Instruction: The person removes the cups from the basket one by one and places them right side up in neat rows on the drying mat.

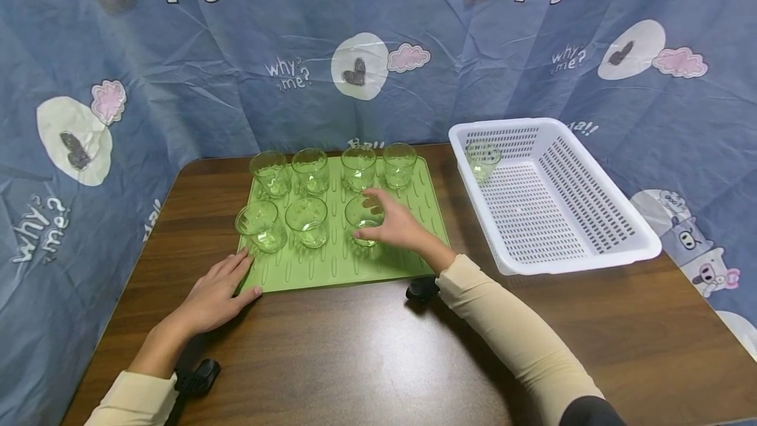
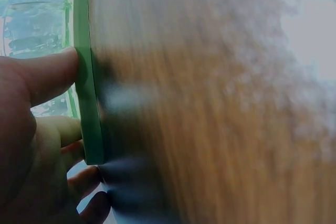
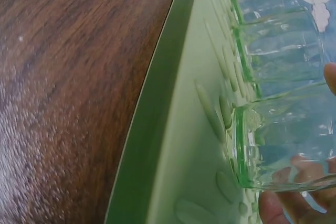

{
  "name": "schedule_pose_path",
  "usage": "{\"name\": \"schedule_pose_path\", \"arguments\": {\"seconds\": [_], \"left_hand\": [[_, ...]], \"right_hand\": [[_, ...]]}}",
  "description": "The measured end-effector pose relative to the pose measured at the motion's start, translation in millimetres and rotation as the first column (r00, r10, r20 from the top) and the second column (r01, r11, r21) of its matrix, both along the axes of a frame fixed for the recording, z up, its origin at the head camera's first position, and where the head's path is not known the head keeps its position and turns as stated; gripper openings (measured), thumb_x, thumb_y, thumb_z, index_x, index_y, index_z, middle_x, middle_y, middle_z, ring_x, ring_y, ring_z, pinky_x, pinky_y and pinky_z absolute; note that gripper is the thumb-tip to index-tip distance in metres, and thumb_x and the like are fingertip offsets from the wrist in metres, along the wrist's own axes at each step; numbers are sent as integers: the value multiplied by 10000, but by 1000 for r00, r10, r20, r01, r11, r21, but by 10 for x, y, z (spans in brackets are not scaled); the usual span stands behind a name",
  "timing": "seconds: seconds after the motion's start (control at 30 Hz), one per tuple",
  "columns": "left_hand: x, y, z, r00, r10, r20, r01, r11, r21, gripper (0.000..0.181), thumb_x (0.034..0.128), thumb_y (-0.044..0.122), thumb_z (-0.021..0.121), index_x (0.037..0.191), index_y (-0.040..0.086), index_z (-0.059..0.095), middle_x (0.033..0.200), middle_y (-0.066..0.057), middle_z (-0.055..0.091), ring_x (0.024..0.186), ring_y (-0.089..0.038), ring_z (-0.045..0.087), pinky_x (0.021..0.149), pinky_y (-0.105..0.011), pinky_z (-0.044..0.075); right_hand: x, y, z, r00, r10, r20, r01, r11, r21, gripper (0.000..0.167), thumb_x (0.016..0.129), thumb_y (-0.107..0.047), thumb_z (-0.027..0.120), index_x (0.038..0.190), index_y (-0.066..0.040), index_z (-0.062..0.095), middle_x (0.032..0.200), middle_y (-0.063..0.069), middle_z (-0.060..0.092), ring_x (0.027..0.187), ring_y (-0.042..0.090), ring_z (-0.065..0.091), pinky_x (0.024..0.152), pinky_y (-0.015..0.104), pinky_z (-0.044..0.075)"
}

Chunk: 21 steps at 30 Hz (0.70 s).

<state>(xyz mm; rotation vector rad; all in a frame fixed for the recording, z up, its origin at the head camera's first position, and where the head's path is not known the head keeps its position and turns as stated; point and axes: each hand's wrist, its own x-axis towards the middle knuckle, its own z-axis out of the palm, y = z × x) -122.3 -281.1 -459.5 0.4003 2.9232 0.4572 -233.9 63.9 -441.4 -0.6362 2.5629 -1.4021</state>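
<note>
My right hand (image 1: pixel 397 223) curves round a clear drinking glass (image 1: pixel 356 215), thumb on the near side and fingers on the far side. That glass stands upright on a green ridged mat (image 1: pixel 331 265); through its wall in the right wrist view, fingers (image 3: pixel 310 174) show behind it. My left hand (image 1: pixel 211 296) lies at the mat's front left corner, fingers extended, its thumb (image 2: pixel 55 74) touching the mat's edge in the left wrist view. Two matching glasses stand in the same row to the left, a front-left glass (image 1: pixel 262 225) and a middle glass (image 1: pixel 307 222).
Behind them is a back row of several glasses, with one glass (image 1: pixel 399 164) at its right end. A white perforated basket (image 1: pixel 582 265) sits right of the mat, another glass (image 1: pixel 483 158) in its far left corner. Blue printed cloth (image 1: pixel 236 38) hangs behind the wooden table (image 1: pixel 355 347).
</note>
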Motion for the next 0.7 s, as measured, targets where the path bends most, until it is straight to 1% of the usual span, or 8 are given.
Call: {"name": "schedule_pose_path", "arguments": {"seconds": [0.07, 0.3, 0.43, 0.5, 0.6, 0.7], "left_hand": [[0, 0, -2, 1000, 0, -1, 0, 1000, 1, 743, 1006, 424, 533, 1527, -55, 307, 1601, -277, 245, 1436, -529, 244, 1022, -765, 277], [7, -5, -11, 1000, 1, 4, -1, 1000, 2, 745, 1009, 431, 527, 1529, -52, 304, 1605, -275, 238, 1437, -530, 242, 1026, -765, 275], [7, -10, -14, 1000, 4, 4, -4, 1000, 5, 741, 1008, 428, 529, 1530, -49, 306, 1605, -272, 239, 1438, -528, 240, 1028, -763, 272], [6, -11, -13, 1000, 4, 1, -4, 1000, 3, 738, 1007, 426, 531, 1528, -48, 310, 1603, -273, 242, 1437, -527, 242, 1028, -763, 273], [5, -10, -8, 1000, 3, 0, -3, 1000, 2, 736, 1007, 426, 531, 1528, -45, 312, 1603, -273, 243, 1437, -526, 245, 1028, -762, 276], [3, -9, -5, 1000, 1, -1, -1, 1000, 1, 736, 1008, 429, 529, 1529, -43, 312, 1602, -273, 245, 1437, -525, 246, 1029, -762, 276]], "right_hand": [[1, -6, -10, 1000, 3, 2, -3, 1000, -6, 900, 763, -195, 857, 1504, -107, 354, 1406, 206, 548, 1245, 337, 581, 1026, 482, 500], [-2, -33, -36, 1000, -2, 12, 2, 1000, 6, 887, 772, -211, 847, 1506, -159, 352, 1426, 136, 549, 1255, 308, 587, 1017, 462, 509], [-8, -31, -28, 1000, -4, 22, 4, 1000, 10, 894, 775, -216, 845, 1513, -167, 343, 1415, 160, 552, 1231, 315, 599, 1013, 468, 509], [-6, -29, -17, 1000, -3, 10, 2, 1000, 23, 928, 765, -210, 852, 1526, -156, 324, 1423, 172, 542, 1238, 325, 592, 1025, 475, 501], [2, -29, -3, 1000, 4, -15, -3, 999, 48, 1022, 745, -195, 866, 1563, -142, 256, 1492, 183, 474, 1298, 350, 551, 1064, 489, 472], [17, -29, 15, 999, 11, -42, -8, 997, 75, 1107, 723, -189, 881, 1588, -138, 193, 1580, 174, 363, 1373, 372, 479, 1123, 504, 413]]}}
